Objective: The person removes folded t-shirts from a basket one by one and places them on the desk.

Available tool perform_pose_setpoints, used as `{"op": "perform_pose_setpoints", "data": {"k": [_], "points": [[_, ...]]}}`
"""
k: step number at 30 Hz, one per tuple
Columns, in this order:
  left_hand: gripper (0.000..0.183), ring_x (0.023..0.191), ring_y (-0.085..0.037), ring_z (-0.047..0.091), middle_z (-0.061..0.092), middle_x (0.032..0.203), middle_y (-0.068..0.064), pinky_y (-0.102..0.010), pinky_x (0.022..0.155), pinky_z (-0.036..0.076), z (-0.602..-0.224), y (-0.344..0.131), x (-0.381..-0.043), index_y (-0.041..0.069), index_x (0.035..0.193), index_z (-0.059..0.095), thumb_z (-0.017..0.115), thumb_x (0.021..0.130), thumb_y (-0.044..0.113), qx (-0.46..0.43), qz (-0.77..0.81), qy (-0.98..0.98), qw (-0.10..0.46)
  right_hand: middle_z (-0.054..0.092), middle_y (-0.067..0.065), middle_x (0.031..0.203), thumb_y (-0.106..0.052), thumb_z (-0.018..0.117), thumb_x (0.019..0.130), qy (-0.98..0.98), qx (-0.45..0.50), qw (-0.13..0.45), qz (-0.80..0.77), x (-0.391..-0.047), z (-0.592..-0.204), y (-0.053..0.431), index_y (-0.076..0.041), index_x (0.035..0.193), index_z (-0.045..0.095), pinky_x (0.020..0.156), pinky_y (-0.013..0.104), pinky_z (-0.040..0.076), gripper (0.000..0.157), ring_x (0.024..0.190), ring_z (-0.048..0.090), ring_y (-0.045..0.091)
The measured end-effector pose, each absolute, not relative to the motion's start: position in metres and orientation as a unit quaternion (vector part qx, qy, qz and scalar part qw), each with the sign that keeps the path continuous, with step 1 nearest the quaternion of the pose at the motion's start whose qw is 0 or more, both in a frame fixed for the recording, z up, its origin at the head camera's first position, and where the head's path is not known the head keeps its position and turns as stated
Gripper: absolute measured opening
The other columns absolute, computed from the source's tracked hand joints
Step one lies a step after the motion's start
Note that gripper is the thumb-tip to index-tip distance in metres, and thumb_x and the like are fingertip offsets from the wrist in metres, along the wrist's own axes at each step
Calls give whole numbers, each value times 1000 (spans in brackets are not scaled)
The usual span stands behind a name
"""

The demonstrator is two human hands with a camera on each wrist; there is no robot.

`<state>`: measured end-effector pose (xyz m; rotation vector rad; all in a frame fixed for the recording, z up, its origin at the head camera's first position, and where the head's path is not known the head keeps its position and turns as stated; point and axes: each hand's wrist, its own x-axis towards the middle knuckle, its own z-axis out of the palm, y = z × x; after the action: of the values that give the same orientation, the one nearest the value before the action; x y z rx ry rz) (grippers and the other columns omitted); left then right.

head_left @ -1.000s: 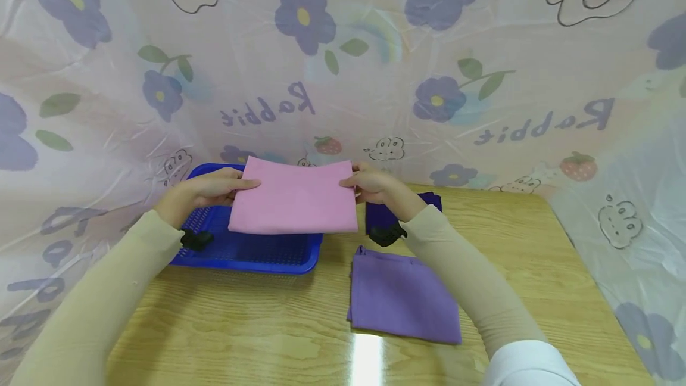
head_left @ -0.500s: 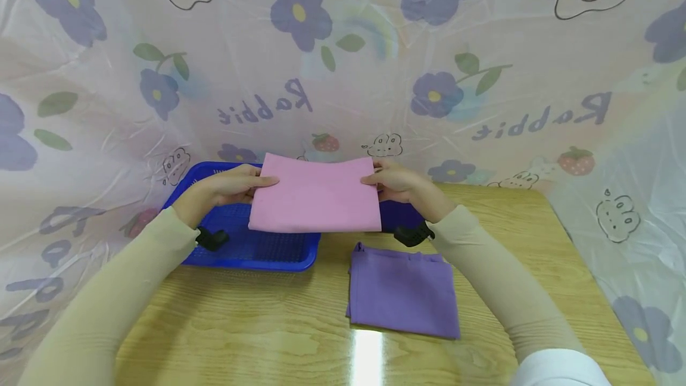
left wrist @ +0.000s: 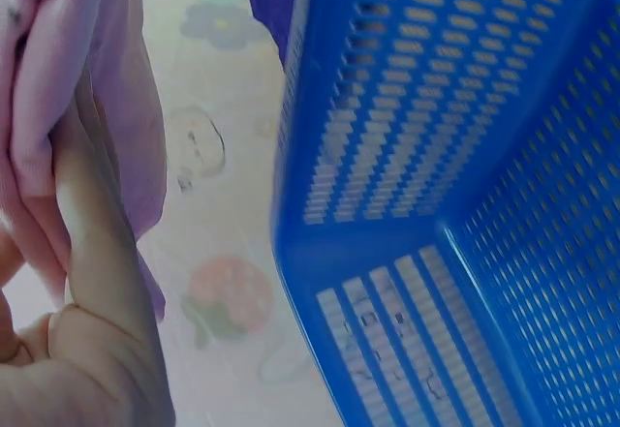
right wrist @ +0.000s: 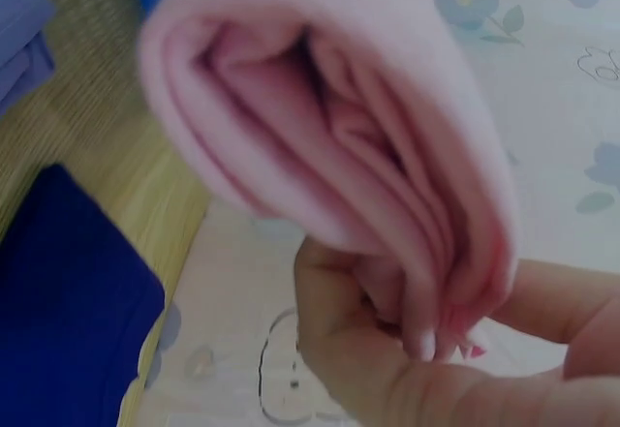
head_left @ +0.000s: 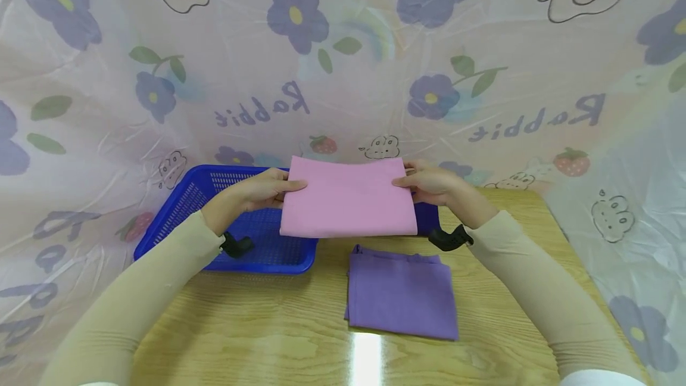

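A folded pink cloth [head_left: 348,201] hangs level between both hands, several layers thick at its side edge in the right wrist view. My left hand [head_left: 262,189] pinches its left edge, thumb on the near face and fingers behind. On the opposite edge my right hand [head_left: 431,185] grips it the same way. The cloth overlaps the right end of the blue basket [head_left: 289,268] and part of a dark blue folded cloth [right wrist: 73,291]. Nearer me on the table lies a folded purple cloth [head_left: 402,296].
The blue basket, with slotted walls, stands at the back left of the wooden table [head_left: 257,326]. A patterned curtain [head_left: 343,76] hangs right behind the table and along both sides. Each wrist wears a black strap-on device [head_left: 450,238].
Both hands have carried the pink cloth to the right, from over the basket to in front of the dark blue cloth. More of the basket shows now. The purple cloth stays put.
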<state>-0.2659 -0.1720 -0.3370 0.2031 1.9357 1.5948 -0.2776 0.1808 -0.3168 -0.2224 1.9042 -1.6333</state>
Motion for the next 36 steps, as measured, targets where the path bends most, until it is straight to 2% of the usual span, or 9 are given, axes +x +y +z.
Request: {"op": "perform_pose_setpoints", "data": {"k": [5,13,21,28,31,36], "points": [[40,89,-18,69,70,99,-6,-35,81,57,-336,-154,-263,-7,137,47,51,106,18,80,612,724,308,42,22,136,0,44,105,727,-91,303,-609,-271,-313,200,5,153,15,86,39,54,57,103,58,21],[38,85,-17,69,70,95,-6,-31,76,58,-339,-124,-262,-9,134,50,53,105,16,80,629,710,306,53,10,122,-1,45,105,730,-103,292,-609,-262,-309,231,7,152,17,84,38,54,56,100,59,18],[38,85,-18,69,69,99,-8,-32,77,58,-343,-88,-260,-5,138,48,53,105,14,91,646,691,311,46,13,133,-5,46,105,750,-96,287,-588,-254,-307,268,5,154,8,87,38,53,62,104,57,16],[37,86,-19,69,69,101,-10,-35,82,58,-345,-56,-259,-6,135,51,55,104,14,90,655,677,323,48,10,130,-7,48,105,767,-78,271,-577,-245,-309,300,5,154,5,86,37,54,66,104,59,15],[37,85,-19,69,69,101,-11,-36,83,58,-346,-43,-259,-6,134,51,56,104,14,86,656,675,327,44,14,135,-8,47,106,771,-71,266,-574,-242,-312,311,5,155,1,86,38,54,69,104,59,14],[37,86,-21,70,69,105,-13,-36,83,58,-348,-23,-259,-2,136,51,57,103,14,81,660,669,330,28,25,149,-8,45,107,775,-65,257,-573,-239,-314,329,5,156,-5,87,36,54,71,104,59,10]]}}
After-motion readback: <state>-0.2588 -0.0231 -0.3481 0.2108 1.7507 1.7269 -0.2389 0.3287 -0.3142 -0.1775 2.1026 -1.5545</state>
